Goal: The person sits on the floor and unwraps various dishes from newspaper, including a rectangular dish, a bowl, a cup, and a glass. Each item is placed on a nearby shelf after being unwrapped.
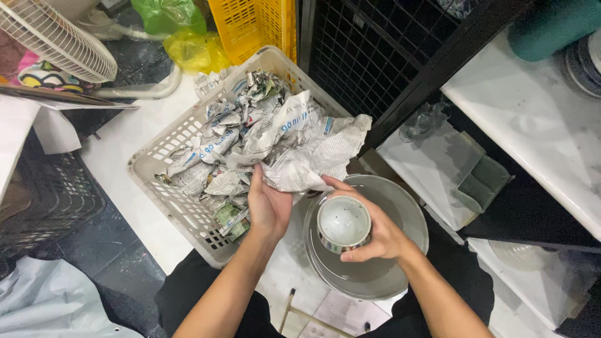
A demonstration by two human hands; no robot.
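Over the big gray plate | right hand holds a small white bowl | left hand grabs crumpled newspaper beside the basket

White tiled floor carries a grey plastic basket of crumpled newspaper, a yellow crate, and a grey round basin beside the basket.

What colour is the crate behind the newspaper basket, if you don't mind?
Yellow; the crate shows best in the head view.
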